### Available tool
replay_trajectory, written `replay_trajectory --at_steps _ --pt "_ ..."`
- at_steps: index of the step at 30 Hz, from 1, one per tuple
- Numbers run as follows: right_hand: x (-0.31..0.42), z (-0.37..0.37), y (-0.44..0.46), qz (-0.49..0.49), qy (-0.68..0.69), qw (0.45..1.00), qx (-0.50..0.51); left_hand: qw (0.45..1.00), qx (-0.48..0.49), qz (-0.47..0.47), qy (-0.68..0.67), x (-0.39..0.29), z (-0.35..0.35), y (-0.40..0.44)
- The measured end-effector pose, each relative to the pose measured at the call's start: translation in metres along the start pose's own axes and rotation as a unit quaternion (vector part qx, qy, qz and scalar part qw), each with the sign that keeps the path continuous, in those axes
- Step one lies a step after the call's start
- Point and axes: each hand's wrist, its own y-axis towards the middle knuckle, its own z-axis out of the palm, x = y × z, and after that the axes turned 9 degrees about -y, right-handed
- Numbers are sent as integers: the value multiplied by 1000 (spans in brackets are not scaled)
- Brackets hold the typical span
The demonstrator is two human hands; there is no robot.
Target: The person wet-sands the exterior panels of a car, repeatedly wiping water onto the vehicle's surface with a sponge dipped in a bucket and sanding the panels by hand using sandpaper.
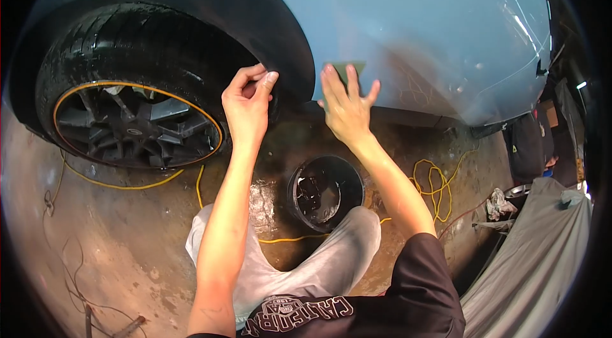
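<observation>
A blue car body panel fills the upper part of the view, its wheel arch curving down to a lower corner. My right hand lies on the panel beside that arch edge, fingers spread over a greenish sheet pressed against the surface. To the left, my left hand is raised at the dark inner side of the arch, with thumb and fingers pinched together. Whatever may be between those fingertips is too small to make out. A black tire with an orange-rimmed wheel stands left of this hand.
Below my hands, a black bucket with liquid stands on the wet concrete floor. A yellow cord runs across the floor. At the right, a grey cloth drapes beside a crumpled rag and dark bags.
</observation>
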Motion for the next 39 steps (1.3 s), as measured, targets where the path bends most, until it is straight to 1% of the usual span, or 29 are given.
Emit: replay_trajectory --at_steps 1,2,3,4,5,6,8,10,12,13,15,16,18,19,20,21,22,24,25,26,28,29,30,32,33,35,36,38,39 --pt "-2 -10 -8 1 -17 999 38 1000 -2 -1 1 0 0 -2" --pt "-5 -8 -5 1 -20 999 38 1000 -8 -1 1 1 1 -2" --pt "-8 -4 -2 12 5 1000 18 1000 -5 4 -2 2 1 -1" --pt "-5 -17 15 26 34 999 4 1000 -6 -4 3 4 0 -3" --pt "-4 -33 51 38 21 999 -32 1000 -7 9 -2 6 -1 -3" --pt "-5 -33 56 39 25 999 -26 1000 -9 26 -10 8 0 -2" --pt "-6 -34 60 37 -13 997 -66 1000 -11 25 5 6 1 -4" --pt "-2 4 -13 16 3 1000 23 1000 -15 17 -3 3 2 -4" --pt "-6 32 -57 -59 -18 998 23 1000 -13 13 1 3 4 -1" --pt "-8 23 -34 -61 -19 998 20 1000 -17 18 5 4 4 1" --pt "-3 -18 32 32 40 999 -16 1000 -15 19 5 5 1 -3" --pt "-3 -24 42 33 47 998 -7 999 -12 27 11 7 -1 -3" --pt "-5 -31 56 12 25 998 -56 999 -18 28 27 3 1 -4" --pt "-6 -15 26 -24 23 999 -20 999 -19 35 24 0 3 -3" --pt "-7 1 -11 -75 10 997 35 999 -18 21 26 -1 2 -4" --pt "-10 25 -53 -106 -3 992 74 999 -17 6 26 -1 3 -4" --pt "-17 25 -50 -107 -9 992 70 1000 -16 10 20 2 6 -3" --pt "-20 30 -49 -93 -33 995 18 999 -44 17 2 10 5 -4" --pt "-17 2 -12 -52 -25 998 26 999 -39 20 6 7 6 -6" --pt "-14 -13 16 -55 -20 998 37 999 -34 33 -4 11 4 -5" --pt "-6 -26 52 0 -45 996 -73 999 -41 22 25 4 6 -5" --pt "-8 -25 40 -18 -22 999 -26 999 -39 23 25 3 5 -6" --pt "-8 -9 15 -20 -27 999 -35 999 -34 18 23 2 5 -5" --pt "-8 23 -42 -113 -24 993 36 999 -25 13 18 -1 5 -2" --pt "-17 20 -43 -115 -29 992 35 999 -21 8 25 -2 4 -1" --pt "-28 9 -47 -152 -50 984 75 999 -21 -5 34 1 0 -4" --pt "-35 -1 -50 -153 -52 982 95 999 -15 -2 29 3 -2 -6" --pt "-58 -25 -77 -49 -17 978 202 1000 -8 17 9 -1 0 0" --pt "-74 -32 -97 52 -11 976 211 1000 -7 5 9 -3 0 -1"
